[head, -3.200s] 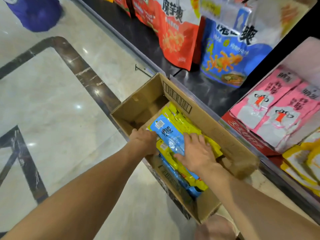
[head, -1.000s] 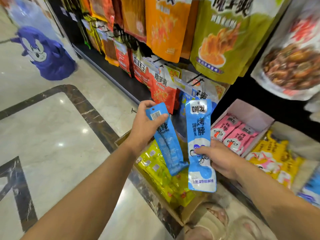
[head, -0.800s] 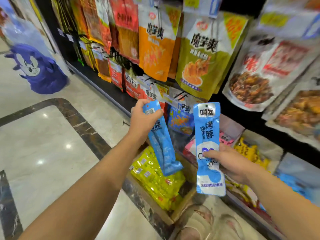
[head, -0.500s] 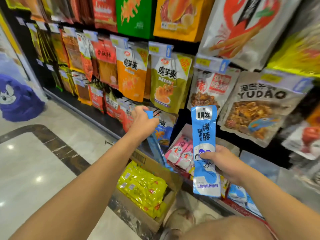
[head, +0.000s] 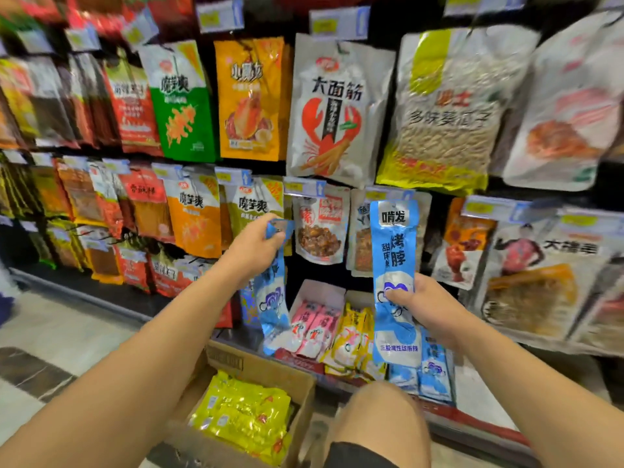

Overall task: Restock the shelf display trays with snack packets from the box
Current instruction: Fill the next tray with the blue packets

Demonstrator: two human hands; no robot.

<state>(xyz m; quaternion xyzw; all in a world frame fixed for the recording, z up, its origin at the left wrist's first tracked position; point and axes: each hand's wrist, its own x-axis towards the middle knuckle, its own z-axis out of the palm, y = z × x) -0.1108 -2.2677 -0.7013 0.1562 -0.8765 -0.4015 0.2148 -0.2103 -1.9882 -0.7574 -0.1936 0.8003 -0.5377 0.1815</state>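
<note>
Brown cardboard box (head: 266, 369) sits low on the left with crinkly, shiny yellow packets (head: 243, 417) inside, and above it the left hand (head: 253, 249) curls its fingers round the top of a long blue packet (head: 273, 302) that hangs down, thin and floppy. Past the pink packets (head: 315, 327) in their white card tray (head: 315, 289), the right hand (head: 427, 307) pinches the middle of a second blue packet (head: 395, 251), held up straight. I think both should go flat on the matching blue packets (head: 435, 376) low on the right, tops the same way, one at a time so the slippery plastic stays put.
</note>
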